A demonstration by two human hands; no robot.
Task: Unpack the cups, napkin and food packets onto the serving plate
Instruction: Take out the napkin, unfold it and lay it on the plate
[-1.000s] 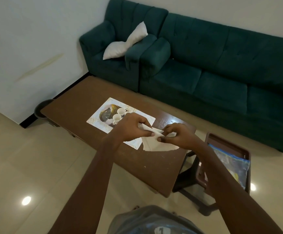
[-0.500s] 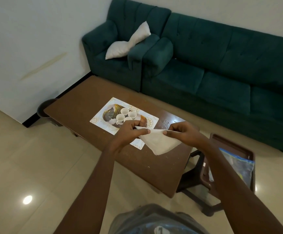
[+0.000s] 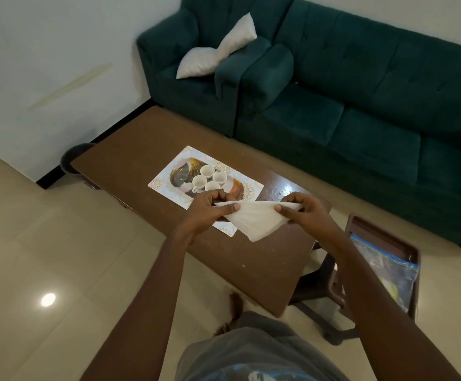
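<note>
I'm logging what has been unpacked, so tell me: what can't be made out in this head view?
1. Zip bag contents, head view: blurred through the plastic, partly behind the right forearm.
2. Serving plate, near edge: hidden by the left hand and the napkin.
3. Cups: too small to see inside.
4. Dark round object at the far end: mostly hidden by the table.

Dim, soft indoor light. Ceiling-lamp glare spot on glossy floor (image 3: 48,299); second sheen on surface (image 3: 285,189). Wide-angle bending at edges. Mild softness throughout.
</note>
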